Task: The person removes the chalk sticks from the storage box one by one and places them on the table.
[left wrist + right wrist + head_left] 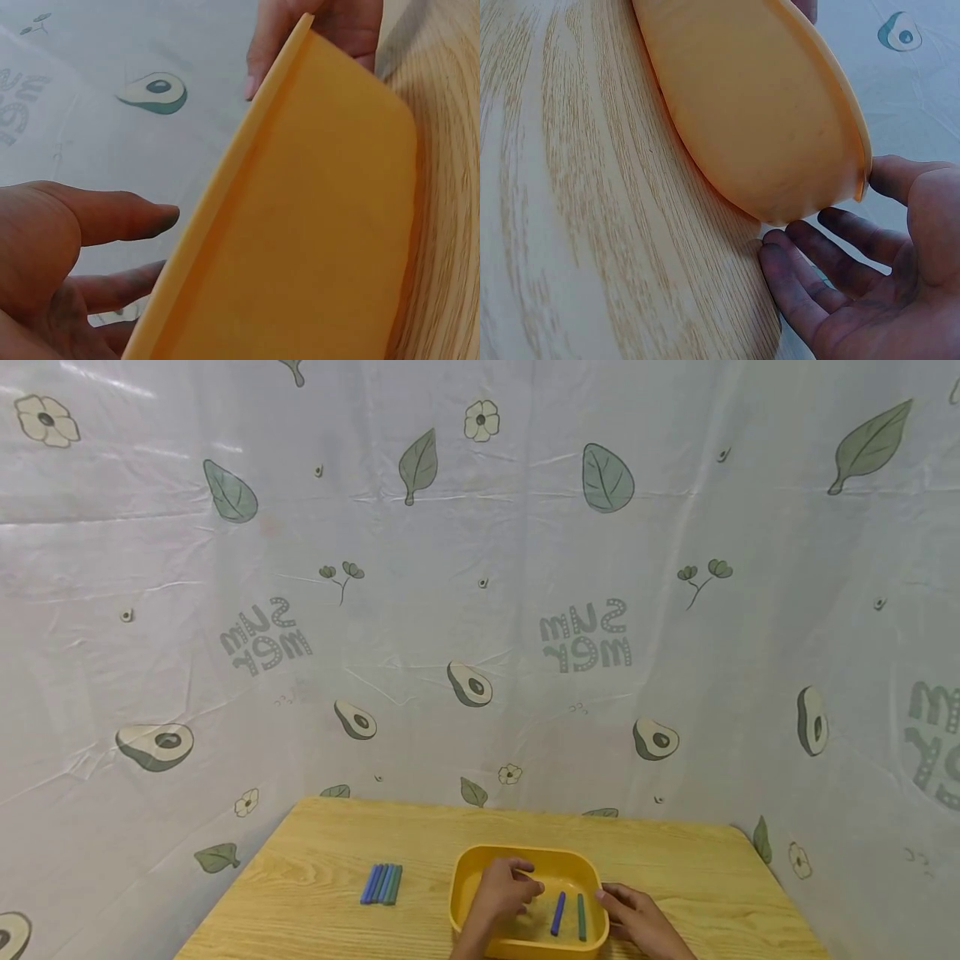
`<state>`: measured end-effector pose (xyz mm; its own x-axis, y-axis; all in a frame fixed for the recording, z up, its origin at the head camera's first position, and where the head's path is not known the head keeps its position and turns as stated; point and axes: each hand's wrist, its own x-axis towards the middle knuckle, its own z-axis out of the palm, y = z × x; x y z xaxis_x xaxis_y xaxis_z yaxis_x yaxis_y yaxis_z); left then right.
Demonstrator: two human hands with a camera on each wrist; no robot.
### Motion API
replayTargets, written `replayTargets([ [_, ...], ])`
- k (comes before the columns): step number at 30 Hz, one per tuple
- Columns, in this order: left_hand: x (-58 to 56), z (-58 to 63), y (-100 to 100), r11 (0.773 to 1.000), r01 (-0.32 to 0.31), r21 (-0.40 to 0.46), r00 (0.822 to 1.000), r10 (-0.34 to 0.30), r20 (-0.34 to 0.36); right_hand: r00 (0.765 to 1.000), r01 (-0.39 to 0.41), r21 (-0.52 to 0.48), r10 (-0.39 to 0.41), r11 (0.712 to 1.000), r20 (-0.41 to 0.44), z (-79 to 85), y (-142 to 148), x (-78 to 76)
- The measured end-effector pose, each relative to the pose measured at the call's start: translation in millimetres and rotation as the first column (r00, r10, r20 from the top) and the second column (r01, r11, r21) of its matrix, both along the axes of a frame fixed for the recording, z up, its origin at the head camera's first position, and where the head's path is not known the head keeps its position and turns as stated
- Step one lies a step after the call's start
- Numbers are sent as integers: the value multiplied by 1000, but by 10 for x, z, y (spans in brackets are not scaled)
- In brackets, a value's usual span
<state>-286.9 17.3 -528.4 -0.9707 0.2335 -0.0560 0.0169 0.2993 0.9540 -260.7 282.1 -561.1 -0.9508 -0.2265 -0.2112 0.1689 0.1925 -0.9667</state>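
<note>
A yellow plastic tub (527, 946) with raised walls stands on the table. My left hand (507, 892) reaches over its left side, thumb and fingers apart, nothing visible between them. The left wrist view has that hand (45, 262) behind the tub's wall, its fingertips smudged dark. At the tub's right end is my right hand (637, 917). Its thumb (900, 178) rests on the rim while its fingers (840, 262) curve beneath, along the outer wall, holding that end. Inside the tub lie a blue crayon-like stick (558, 913) and a green one (581, 917), side by side.
Left of the tub, several blue and green sticks (382, 884) lie in a neat row on the wood-grain table (315, 902). A pale patterned sheet (480, 627) hangs behind the table and along both sides.
</note>
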Motion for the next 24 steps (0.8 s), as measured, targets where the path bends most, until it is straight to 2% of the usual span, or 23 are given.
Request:
replayTargets([
  [5,-13,-15,89,1000,19,-20,999,-18,32,1000,30,26,-30,999,4,-12,-10,-7],
  [13,-32,-73,218,1000,14,-18,999,-14,41,1000,14,20,-14,1000,4,7,-9,-8],
  [24,-6,-143,398,992,-30,-121,998,23,-61,1000,-5,7,5,1000,5,-23,16,-28],
])
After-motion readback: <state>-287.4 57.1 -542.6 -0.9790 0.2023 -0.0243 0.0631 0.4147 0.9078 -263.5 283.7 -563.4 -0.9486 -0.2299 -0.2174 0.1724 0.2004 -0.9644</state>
